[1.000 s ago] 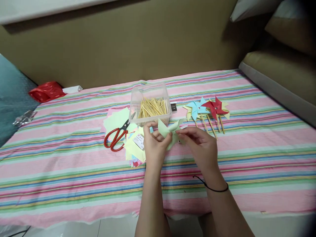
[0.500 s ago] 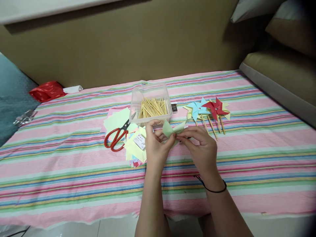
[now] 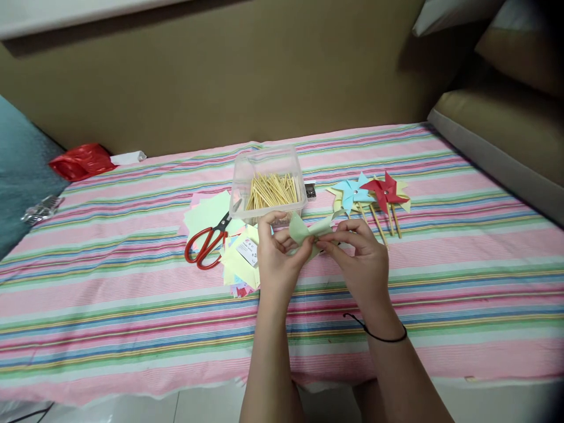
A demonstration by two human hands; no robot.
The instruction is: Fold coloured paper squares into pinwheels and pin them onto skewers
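A pale green paper pinwheel, its blades folded inward, is held up between my two hands. My left hand pinches it near the middle with thumb and fingers. From the other side, the thumb and forefinger of my right hand are closed at the pinwheel's centre; whether they also grip something small there is hidden. Just behind stands a clear plastic box with many thin wooden sticks in it. To the right lie finished pinwheels on sticks, a blue one and a red one over yellow ones.
Red-handled scissors rest on sheets of coloured paper. A white printed card tops another paper stack. A red plastic bag sits far left. The striped cloth meets a brown backboard.
My right fingers have shifted slightly at the pinwheel's centre, and its right blade is a little more raised. The view has moved slightly.
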